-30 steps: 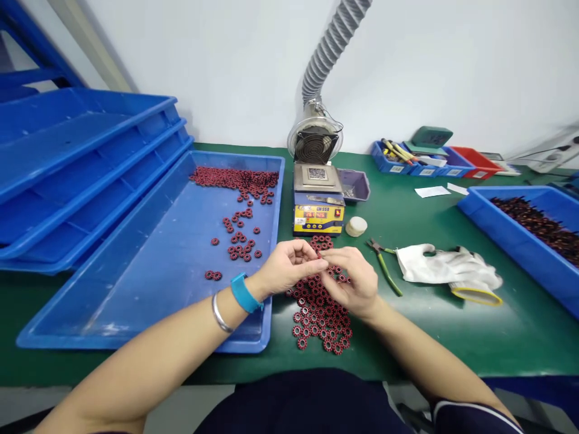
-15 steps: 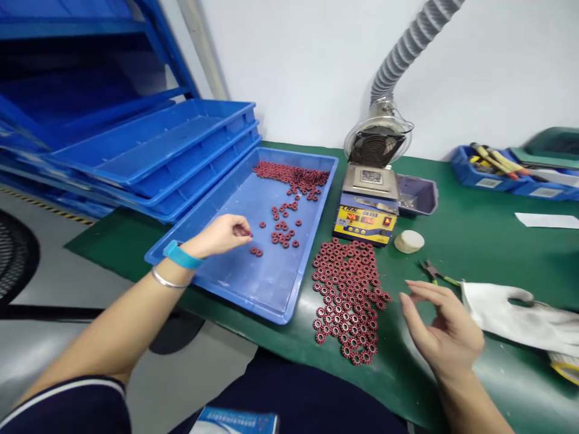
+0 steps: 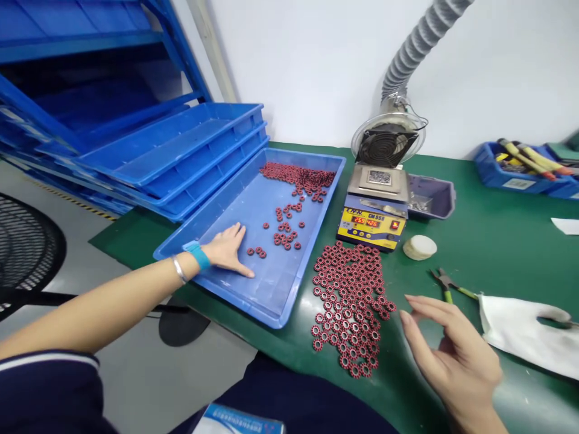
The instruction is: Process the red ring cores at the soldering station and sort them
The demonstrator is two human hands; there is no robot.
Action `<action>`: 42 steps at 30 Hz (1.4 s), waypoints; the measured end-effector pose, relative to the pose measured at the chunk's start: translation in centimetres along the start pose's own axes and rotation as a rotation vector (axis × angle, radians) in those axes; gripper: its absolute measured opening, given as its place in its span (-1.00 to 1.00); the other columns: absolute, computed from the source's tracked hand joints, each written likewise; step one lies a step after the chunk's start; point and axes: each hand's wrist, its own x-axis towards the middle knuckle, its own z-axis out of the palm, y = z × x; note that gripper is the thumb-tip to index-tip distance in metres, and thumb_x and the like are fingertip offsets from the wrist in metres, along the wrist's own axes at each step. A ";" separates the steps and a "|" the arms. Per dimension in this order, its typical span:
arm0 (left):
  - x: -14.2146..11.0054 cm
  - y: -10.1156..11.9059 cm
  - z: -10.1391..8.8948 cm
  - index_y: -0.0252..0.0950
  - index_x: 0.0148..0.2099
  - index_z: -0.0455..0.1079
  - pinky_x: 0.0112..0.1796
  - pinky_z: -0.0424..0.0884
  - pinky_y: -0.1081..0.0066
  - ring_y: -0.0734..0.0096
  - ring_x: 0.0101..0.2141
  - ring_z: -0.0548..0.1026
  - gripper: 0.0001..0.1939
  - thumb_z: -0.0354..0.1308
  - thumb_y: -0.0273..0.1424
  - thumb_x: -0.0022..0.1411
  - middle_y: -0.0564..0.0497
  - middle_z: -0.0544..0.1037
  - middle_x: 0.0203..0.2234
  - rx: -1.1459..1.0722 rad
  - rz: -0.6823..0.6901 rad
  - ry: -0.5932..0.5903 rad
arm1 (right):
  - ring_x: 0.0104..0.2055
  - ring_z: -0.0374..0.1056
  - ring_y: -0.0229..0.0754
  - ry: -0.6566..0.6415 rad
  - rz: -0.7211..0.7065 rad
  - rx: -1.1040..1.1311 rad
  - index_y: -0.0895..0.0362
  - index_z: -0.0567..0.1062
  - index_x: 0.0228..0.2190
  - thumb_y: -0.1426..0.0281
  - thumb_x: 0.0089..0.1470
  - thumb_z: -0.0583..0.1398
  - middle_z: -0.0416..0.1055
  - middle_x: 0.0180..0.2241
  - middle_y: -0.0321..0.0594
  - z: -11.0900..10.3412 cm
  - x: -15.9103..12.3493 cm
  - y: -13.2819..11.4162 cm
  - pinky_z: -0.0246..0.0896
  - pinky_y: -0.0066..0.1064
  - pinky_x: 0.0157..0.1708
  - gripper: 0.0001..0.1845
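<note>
My left hand [image 3: 226, 250] lies with its fingers spread on the floor of a blue tray [image 3: 283, 316], holding nothing. Just right of its fingertips sit a few small red toothed rings [image 3: 260, 252]; more loose rings [image 3: 284, 235] are scattered beyond, and a dense pile [image 3: 294, 175] fills the tray's far end. On the green table, a flat patch of the same rings [image 3: 348, 295] spreads between the tray and my right hand [image 3: 456, 355]. That hand hovers low at the right, thumb and forefinger a little apart, with nothing visible between them.
A yellow-fronted heating plate unit [image 3: 368, 226] stands behind the rings, under a fan [image 3: 386, 147] and grey duct [image 3: 420, 48]. Nearby are a purple bin [image 3: 446, 202], a round white pad [image 3: 420, 247], green-handled cutters [image 3: 447, 282] and a white glove [image 3: 527, 331]. Stacked blue trays [image 3: 181, 150] stand left.
My left hand has gone from pinched fingers above the tray to spread fingers on its floor. One more ring lies beside the pair near it. My right hand keeps nearly the same pose.
</note>
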 end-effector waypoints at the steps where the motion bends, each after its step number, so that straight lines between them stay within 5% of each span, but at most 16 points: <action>1: 0.3 0.2 0.6 -0.56 0.40 -0.18 0.25 -0.09 -0.05 -0.29 0.34 -0.19 0.43 0.25 0.23 -0.31 -0.50 -0.23 0.36 0.052 0.001 -0.013 | -0.36 0.46 -0.14 -0.014 -0.007 0.008 0.08 0.47 -0.26 0.51 0.01 0.27 0.49 -0.37 -0.17 0.0 -0.1 0.0 0.39 -0.29 -0.37 -0.79; 5: 2.1 2.6 2.6 -0.65 0.40 -0.35 0.27 -0.18 -0.06 -0.22 0.35 -0.30 0.48 0.12 0.32 -0.25 -0.50 -0.35 0.36 0.093 0.066 0.043 | -0.35 0.46 -0.17 -0.042 -0.040 0.006 0.10 0.46 -0.26 0.49 0.04 0.26 0.49 -0.37 -0.16 0.0 0.0 -0.3 0.40 -0.34 -0.36 -0.83; 14: 7.5 9.9 3.5 -0.69 0.39 -0.39 0.27 -0.14 -0.08 -0.22 0.35 -0.16 0.50 0.20 0.26 -0.26 -0.52 -0.19 0.35 -0.119 -0.040 0.308 | -0.43 0.48 -0.25 -0.076 -0.055 -0.025 0.11 0.43 -0.32 0.43 0.12 0.20 0.46 -0.41 -0.19 0.0 1.0 -0.5 0.42 -0.47 -0.43 -0.97; 29: 18.2 14.3 -0.2 -0.60 0.40 -0.35 0.27 -0.07 -0.01 -0.14 0.35 -0.12 0.57 0.17 0.35 -0.38 -0.45 -0.08 0.35 -0.346 -0.291 0.461 | -0.43 0.45 -0.32 -0.140 -0.046 0.003 0.17 0.44 -0.29 0.51 0.12 0.19 0.44 -0.39 -0.19 0.5 1.1 -0.3 0.39 -0.57 -0.38 -0.93; 42: 17.6 13.7 -0.2 -0.73 0.38 -0.33 0.29 -0.16 -0.01 -0.19 0.36 -0.21 0.61 0.10 0.39 -0.40 -0.54 -0.18 0.35 -0.324 -0.383 0.429 | -0.46 0.44 -0.32 -0.146 -0.072 0.001 0.16 0.43 -0.29 0.48 0.14 0.18 0.43 -0.41 -0.18 0.7 1.0 -0.4 0.39 -0.56 -0.41 -0.95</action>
